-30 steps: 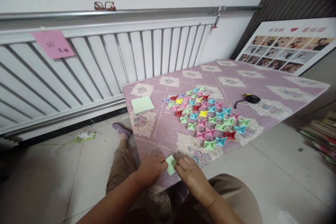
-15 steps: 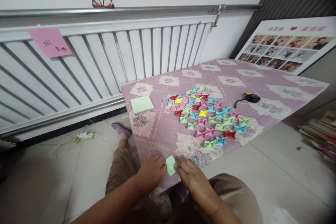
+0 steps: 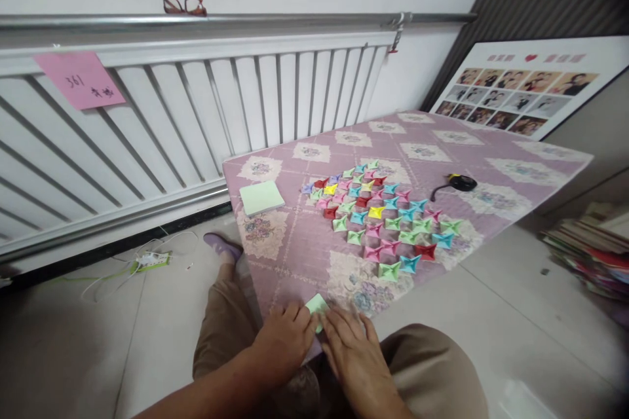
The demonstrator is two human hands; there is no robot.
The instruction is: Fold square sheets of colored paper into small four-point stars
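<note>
Close to the near corner of the worktop (image 3: 301,245), which is covered in mauve cloth with cream floral diamonds, a small pale green folded paper piece (image 3: 317,304) lies between two bare hands. The left hand (image 3: 287,338) has its fingers bent, their tips touching the paper's left side. The right hand (image 3: 352,344) is flatter, its fingers stretched and set close together, their tips over the paper's right side. The fingers cover part of the piece, so whether either hand pinches it or only presses it down, I cannot tell.

Beyond the left hand, near the worktop's left edge, sits a square stack of pale green paper sheets (image 3: 262,198). To the right of the stack, pointed folded-paper shapes (image 3: 376,212) in green, blue, pink, red, yellow and lilac stand in slanting rows. Farther right, apart from those rows, rests a rounded black object with a yellow part and a dark strap (image 3: 462,182). A white ribbed radiator (image 3: 268,101) runs along the wall behind.
</note>
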